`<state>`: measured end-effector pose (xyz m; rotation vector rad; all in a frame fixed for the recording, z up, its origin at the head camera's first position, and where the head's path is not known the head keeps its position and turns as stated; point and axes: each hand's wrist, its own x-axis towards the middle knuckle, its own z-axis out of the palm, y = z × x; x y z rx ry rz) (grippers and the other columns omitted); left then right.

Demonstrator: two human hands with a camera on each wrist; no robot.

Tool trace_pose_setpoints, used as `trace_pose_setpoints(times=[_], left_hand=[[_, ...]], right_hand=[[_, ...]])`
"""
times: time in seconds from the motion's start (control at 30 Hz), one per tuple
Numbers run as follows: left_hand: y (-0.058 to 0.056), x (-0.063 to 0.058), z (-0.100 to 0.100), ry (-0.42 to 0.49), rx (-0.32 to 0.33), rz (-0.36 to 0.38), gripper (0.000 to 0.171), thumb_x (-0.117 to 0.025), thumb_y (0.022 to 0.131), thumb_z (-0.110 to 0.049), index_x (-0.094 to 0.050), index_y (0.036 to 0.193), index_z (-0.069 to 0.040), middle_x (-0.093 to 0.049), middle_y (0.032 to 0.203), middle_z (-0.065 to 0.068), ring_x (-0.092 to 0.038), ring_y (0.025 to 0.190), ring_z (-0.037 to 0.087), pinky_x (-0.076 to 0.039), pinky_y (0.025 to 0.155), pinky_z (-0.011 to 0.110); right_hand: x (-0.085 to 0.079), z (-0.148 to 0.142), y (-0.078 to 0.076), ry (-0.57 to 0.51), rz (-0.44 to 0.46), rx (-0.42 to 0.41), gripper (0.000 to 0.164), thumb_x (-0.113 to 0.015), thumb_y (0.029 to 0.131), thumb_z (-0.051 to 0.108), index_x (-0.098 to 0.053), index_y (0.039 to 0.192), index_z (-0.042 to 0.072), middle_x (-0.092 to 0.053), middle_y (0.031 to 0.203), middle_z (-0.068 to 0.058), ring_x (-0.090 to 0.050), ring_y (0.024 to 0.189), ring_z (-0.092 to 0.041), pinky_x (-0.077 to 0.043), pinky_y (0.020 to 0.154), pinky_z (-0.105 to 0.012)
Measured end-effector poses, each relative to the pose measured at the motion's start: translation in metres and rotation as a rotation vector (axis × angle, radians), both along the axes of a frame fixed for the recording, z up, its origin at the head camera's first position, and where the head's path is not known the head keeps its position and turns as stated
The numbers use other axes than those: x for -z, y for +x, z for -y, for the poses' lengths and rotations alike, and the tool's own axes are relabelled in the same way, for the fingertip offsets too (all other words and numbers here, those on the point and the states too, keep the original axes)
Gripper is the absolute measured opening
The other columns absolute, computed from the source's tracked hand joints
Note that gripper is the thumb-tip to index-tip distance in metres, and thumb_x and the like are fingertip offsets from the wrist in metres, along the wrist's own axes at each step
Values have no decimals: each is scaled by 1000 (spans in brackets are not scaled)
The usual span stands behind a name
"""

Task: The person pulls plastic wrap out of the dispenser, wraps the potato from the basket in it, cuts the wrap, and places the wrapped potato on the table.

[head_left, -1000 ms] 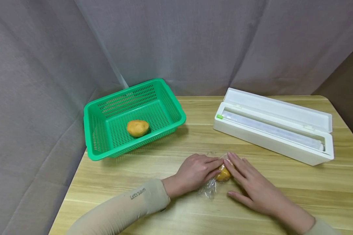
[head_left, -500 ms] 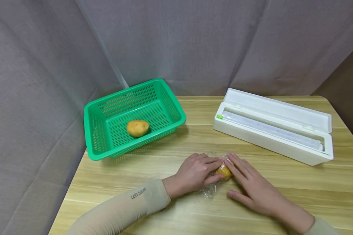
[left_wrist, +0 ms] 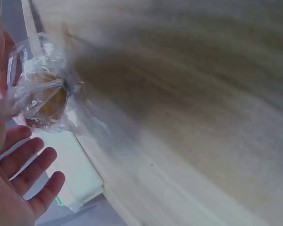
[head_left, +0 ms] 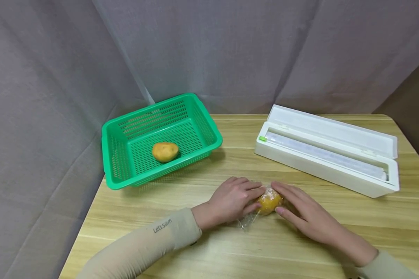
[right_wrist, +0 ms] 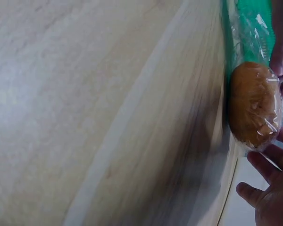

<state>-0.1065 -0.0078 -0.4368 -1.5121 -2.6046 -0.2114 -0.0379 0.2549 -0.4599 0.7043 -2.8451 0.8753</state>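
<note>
A potato (head_left: 269,202) loosely covered in clear plastic wrap (head_left: 246,221) rests on the wooden table between my two hands. My left hand (head_left: 232,199) holds its left side, fingers over the top and thumb low on the near side; loose wrap bunches beneath this hand. My right hand (head_left: 309,213) touches the right side with fairly straight fingers, its thumb by the near edge. In the right wrist view the wrapped potato (right_wrist: 254,106) shows brown through the film. Crumpled film (left_wrist: 45,89) hides part of it in the left wrist view.
A green plastic basket (head_left: 125,182) stands at back left with one bare potato (head_left: 165,152) inside. At back right a long white dispenser box (head_left: 321,166) has its lid raised, showing a roll of film (head_left: 321,155). Grey curtain (head_left: 209,50) hangs behind the table.
My right thumb has come forward and up to the potato's near edge. The wrapped potato has shifted slightly to the right and shows more between my hands. Basket and box stay put.
</note>
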Motion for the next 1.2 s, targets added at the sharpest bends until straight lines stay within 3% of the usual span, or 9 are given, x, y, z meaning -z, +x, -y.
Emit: trace_pose_setpoints(times=[0.07,0.17,0.23,0.37,0.47,0.63,0.9,1.07,1.2], left_hand=[[0,-1,-2,-1,1,-10,52,-62,106,-53,-68,145,-20,-67,146,-2,-65,130,18,-53,107,37],[2,-1,-6,-1,-7,-35,58,-62,102,-63,-70,139,-20,-70,140,-3,-66,126,16,-53,104,36],[4,-1,-9,-8,-15,-59,60,-64,98,-69,-71,134,-21,-71,134,-6,-66,123,14,-53,102,36],[6,-1,-13,-51,-17,-93,60,-70,93,-70,-70,128,-22,-70,128,-8,-65,118,13,-52,100,37],[6,-1,-13,-70,-9,-106,54,-73,94,-64,-69,129,-23,-70,128,-8,-64,119,12,-51,101,37],[1,-1,-10,-66,27,-124,48,-74,96,-46,-68,138,-23,-69,132,-7,-63,124,13,-49,105,38],[-7,-1,-3,-129,92,-236,41,-60,110,-25,-61,151,-26,-64,144,-6,-56,135,14,-45,115,40],[-10,1,3,-156,114,-306,43,-55,111,-23,-57,154,-28,-60,147,-7,-52,137,15,-44,114,37],[-11,4,7,-158,116,-377,42,-52,112,-23,-56,154,-28,-60,142,-7,-55,129,14,-46,107,34]], right_hand=[[-1,-2,0,4,16,5,63,-72,104,23,-48,162,20,-52,160,-7,-51,143,-38,-46,106,-68],[-2,-2,-1,-1,16,14,58,-72,104,24,-52,158,20,-55,156,-4,-54,140,-33,-47,106,-66],[-4,-2,-1,-8,24,22,54,-72,104,25,-56,155,22,-58,153,-1,-55,138,-29,-48,106,-62],[-6,-2,-2,-24,31,35,43,-71,105,24,-62,146,27,-63,144,6,-57,132,-20,-46,108,-41],[-6,-3,-2,-42,43,48,37,-71,105,24,-64,141,29,-65,139,10,-58,128,-15,-47,105,-35],[-7,-5,-2,-58,37,64,30,-71,105,21,-68,134,29,-68,131,15,-61,122,-12,-54,98,-43],[-5,-5,-2,-137,-37,16,28,-77,98,10,-75,119,29,-72,115,18,-66,109,-7,-47,96,-15],[-4,0,-2,-189,-64,-46,33,-80,94,5,-76,117,28,-73,112,18,-68,105,-7,-48,96,-14],[-3,3,-2,-214,-87,-76,37,-82,91,3,-77,118,26,-75,113,15,-69,105,-8,-47,98,-12]])
